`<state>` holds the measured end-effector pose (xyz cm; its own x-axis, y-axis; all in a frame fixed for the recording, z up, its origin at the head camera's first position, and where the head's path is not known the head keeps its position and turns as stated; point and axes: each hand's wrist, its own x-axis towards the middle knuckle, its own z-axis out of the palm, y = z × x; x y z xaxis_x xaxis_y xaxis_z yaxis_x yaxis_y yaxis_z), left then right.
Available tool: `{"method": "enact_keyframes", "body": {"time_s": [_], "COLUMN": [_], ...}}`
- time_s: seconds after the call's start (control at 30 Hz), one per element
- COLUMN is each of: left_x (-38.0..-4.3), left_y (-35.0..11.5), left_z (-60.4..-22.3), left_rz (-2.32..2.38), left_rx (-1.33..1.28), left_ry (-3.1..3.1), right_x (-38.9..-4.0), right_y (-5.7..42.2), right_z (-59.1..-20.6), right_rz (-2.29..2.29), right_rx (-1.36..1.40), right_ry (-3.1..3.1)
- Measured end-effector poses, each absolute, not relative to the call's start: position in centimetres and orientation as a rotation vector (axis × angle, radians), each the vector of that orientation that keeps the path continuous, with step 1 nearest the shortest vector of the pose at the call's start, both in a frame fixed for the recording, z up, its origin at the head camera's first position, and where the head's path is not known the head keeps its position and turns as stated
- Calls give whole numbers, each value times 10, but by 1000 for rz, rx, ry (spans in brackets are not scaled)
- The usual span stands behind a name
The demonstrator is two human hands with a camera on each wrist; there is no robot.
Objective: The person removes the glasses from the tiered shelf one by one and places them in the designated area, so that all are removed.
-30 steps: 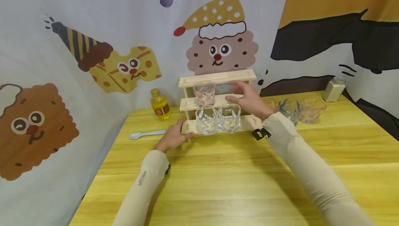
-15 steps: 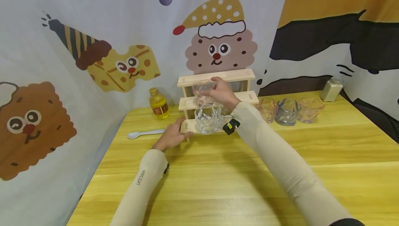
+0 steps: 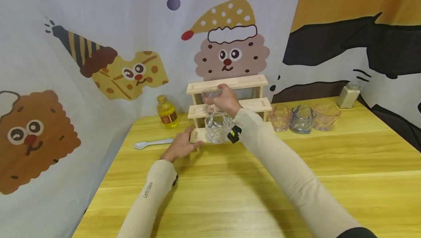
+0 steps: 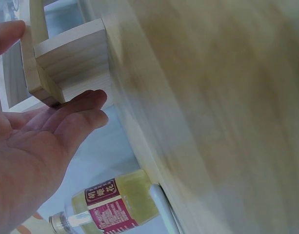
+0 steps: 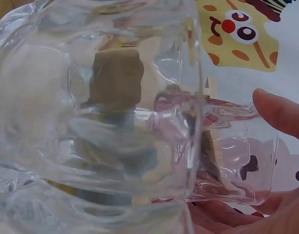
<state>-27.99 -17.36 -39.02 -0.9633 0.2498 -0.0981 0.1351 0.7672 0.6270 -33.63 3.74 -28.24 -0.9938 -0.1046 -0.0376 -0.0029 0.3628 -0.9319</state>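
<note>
A three-tier wooden shelf point(image 3: 227, 83) stands at the back of the table. My left hand point(image 3: 179, 146) holds the left end of its lowest plank, thumb in front and fingers behind in the left wrist view. On the middle tier is a pink-tinted glass point(image 5: 237, 163), upright, gripped by my right hand point(image 3: 227, 101) with thumb and fingers on opposite sides. A clear glass point(image 3: 217, 128) sits on the lowest tier just below. My right wrist covers the second clear glass beside it in the head view. Clear glass fills much of the right wrist view.
Right of the shelf stand a pink glass point(image 3: 280, 118), a blue-tinted glass point(image 3: 302, 120) and another pinkish glass point(image 3: 326, 117). A jar of pale powder point(image 3: 349, 95) is behind them. Leftward are a yellow oil bottle point(image 3: 167, 113) and a white spoon point(image 3: 152, 143).
My right hand has moved left from the middle tier's right side and taken hold of the pink glass. My left hand has stayed on the shelf end.
</note>
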Motion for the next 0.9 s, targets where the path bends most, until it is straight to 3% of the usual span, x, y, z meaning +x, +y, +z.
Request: {"method": "enact_keyframes", "body": {"time_s": [0.5,0.9], "left_x": [-278,-279], "left_y": [-172,-173], "left_z": [-395,-393], "left_rz": [967,989], "left_rx": [289,315], "left_ry": [2791,2783], "right_x": [-336,-314], "right_y": [47,100], "right_z": [-272,-250], "right_rz": [-1767,-1752], "right_rx": [-123,-197], "right_ry": [2558,2532]}}
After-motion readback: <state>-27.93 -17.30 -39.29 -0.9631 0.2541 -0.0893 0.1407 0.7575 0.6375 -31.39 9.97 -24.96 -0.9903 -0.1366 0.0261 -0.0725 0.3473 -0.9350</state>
